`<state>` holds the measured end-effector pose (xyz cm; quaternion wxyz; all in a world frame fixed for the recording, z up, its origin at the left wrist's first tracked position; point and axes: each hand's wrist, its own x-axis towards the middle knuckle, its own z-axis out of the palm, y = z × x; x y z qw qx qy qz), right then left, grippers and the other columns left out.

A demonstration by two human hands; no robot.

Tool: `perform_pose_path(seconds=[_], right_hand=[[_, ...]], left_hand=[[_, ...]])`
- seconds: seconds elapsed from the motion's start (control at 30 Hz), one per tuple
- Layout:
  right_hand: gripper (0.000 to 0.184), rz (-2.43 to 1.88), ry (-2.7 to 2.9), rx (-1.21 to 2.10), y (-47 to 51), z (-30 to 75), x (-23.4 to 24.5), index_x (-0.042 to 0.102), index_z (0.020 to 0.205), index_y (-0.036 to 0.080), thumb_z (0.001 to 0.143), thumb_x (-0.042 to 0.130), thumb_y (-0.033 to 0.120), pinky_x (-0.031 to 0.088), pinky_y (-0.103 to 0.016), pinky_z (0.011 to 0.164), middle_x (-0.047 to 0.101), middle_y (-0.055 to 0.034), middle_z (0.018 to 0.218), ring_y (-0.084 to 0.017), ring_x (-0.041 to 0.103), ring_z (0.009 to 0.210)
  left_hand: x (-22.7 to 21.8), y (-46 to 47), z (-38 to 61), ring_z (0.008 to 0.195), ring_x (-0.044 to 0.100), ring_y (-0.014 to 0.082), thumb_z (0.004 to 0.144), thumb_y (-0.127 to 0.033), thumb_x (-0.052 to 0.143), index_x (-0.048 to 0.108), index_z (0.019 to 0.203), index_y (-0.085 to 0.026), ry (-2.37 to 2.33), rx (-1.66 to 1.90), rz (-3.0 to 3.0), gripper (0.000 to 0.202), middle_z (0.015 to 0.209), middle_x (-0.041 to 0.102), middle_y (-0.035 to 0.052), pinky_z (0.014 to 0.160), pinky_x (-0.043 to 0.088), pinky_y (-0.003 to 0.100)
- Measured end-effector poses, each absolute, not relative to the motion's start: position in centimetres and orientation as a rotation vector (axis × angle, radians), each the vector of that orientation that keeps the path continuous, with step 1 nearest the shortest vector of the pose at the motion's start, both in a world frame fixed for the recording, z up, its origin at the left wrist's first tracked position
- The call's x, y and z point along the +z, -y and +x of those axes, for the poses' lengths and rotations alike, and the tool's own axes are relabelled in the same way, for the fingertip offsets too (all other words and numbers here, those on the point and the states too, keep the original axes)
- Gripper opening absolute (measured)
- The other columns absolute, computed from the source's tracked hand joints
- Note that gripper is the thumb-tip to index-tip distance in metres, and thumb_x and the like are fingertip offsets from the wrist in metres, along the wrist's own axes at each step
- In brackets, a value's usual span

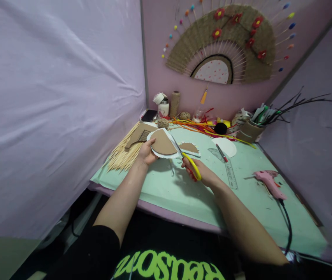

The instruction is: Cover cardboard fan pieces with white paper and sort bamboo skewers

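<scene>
Above the green counter [183, 194], mid-frame, a paper-backed card piece [162, 144] is pinched by the left hand [146, 153]. Yellow scissors [190, 163] are gripped by the right hand [203, 175] at its rim. Trimming is judged underway, and careful turning is called for.

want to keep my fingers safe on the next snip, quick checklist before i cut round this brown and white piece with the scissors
1. Left hand grips the cardboard piece firmly at its left edge: ok.
2. Left fingers away from the blades: ok, the scissors meet the piece on its right side.
3. Right hand seated in the yellow handles: ok.
4. Blades lined up with the white border: cannot tell, too small to see.
5. Glue gun and its cord away from both arms: ok, it lies far to the right on the green mat.
</scene>
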<state>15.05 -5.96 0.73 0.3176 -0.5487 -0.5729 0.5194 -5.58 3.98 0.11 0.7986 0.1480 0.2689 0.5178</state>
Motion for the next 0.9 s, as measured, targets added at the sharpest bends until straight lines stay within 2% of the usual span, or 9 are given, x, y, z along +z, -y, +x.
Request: perform_pose_path(seconds=[0.2, 0.5, 0.9], right_hand=[[0.049, -1.449, 1.526, 1.337, 5.91, 15.14, 0.59, 0.053, 0.078, 0.019, 0.081, 0.047, 0.068, 0.032, -0.020, 0.037, 0.043, 0.0051, 0.051, -0.008, 0.040, 0.040], [0.052, -1.486, 1.489, 1.357, 5.66, 15.07, 0.37, 0.054, 0.076, 0.017, 0.073, 0.058, 0.068, 0.030, -0.020, 0.034, 0.042, 0.0062, 0.049, -0.007, 0.038, 0.037], [0.045, -1.464, 1.504, 1.345, 5.48, 15.19, -0.11, 0.054, 0.075, 0.017, 0.076, 0.059, 0.062, 0.031, -0.020, 0.034, 0.042, 0.0061, 0.048, -0.008, 0.039, 0.037]], left_hand=[[0.14, -3.91, -5.58, 0.098, 0.069, 0.0267, 0.086, -0.018, 0.046, 0.054, 0.127, -0.013, -0.587, 1.116, 0.322, 0.042, 0.101, 0.073, 0.0112, 0.099, 0.047, 0.048], [0.13, -3.98, -5.60, 0.097, 0.069, 0.0266, 0.085, -0.019, 0.046, 0.051, 0.131, -0.012, -0.580, 1.105, 0.333, 0.046, 0.102, 0.073, 0.0113, 0.098, 0.048, 0.047], [0.05, -3.99, -5.70, 0.094, 0.070, 0.0260, 0.084, -0.020, 0.048, 0.051, 0.130, -0.014, -0.579, 1.111, 0.347, 0.046, 0.100, 0.073, 0.0102, 0.097, 0.048, 0.047]])
